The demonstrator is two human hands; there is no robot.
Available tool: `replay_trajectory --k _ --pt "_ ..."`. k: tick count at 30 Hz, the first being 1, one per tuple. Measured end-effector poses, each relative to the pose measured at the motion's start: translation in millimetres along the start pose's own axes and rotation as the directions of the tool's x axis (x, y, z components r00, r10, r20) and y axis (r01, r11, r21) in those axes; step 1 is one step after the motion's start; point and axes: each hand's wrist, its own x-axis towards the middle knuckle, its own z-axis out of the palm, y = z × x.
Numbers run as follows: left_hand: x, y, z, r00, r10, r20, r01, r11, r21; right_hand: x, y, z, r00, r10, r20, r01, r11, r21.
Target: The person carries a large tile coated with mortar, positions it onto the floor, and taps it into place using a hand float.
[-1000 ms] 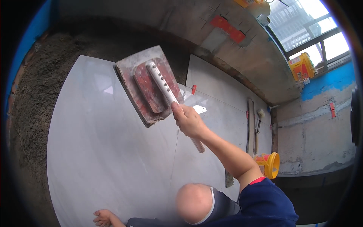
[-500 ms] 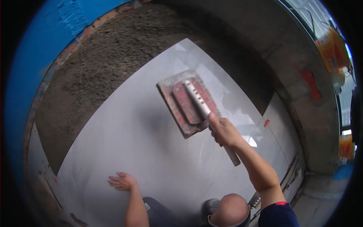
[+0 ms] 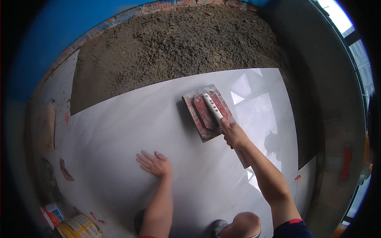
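A large glossy white-grey floor tile [image 3: 119,131] spreads out in front of me. My left hand [image 3: 154,163] lies flat on it, fingers stretched and slightly spread. My right hand [image 3: 235,135] is closed round the silver, hole-punched handle of a tamping float [image 3: 202,109] with a worn red and grey rectangular base. The float is over the tile's far right half, its dark shadow close along its left side. Whether its base touches the tile I cannot tell.
Rough grey mortar [image 3: 170,43] covers the floor beyond the tile, up to a blue wall [image 3: 51,43]. Red tile spacers [image 3: 297,178] sit at the joints. A yellow tub [image 3: 79,227] stands at the lower left. A grey wall [image 3: 337,99] borders the right.
My view has turned, bringing more mortar and the yellow tub into sight. The float's shadow now lies closer to it; the float is lower over the tile. Both hands keep their hold.
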Motion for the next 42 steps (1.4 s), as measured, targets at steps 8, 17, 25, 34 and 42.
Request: replay_trajectory --k 8,17,25,34,42 --pt "2 -3 -6 0.997 -0.022 0.073 0.022 1.000 0.000 -69 -102 -1 0.631 -0.709 -0.313 0.763 0.641 0.085" --pt "-1 -10 -12 0.994 -0.001 0.106 0.015 0.992 -0.125 29 -24 154 0.968 -0.248 0.029 0.240 0.893 -0.382" --pt "66 -185 -39 0.589 0.742 0.321 -0.717 0.663 -0.216 -62 105 187 0.981 -0.193 -0.015 0.185 0.961 -0.207" --pt "8 -434 -52 0.784 0.546 0.295 -0.573 0.820 0.004 -212 124 136 0.988 -0.127 0.083 0.144 0.957 -0.251" --pt "-5 -450 -40 0.821 0.551 0.153 -0.559 0.829 0.010 -279 135 89 0.737 -0.585 -0.338 0.665 0.717 0.210"
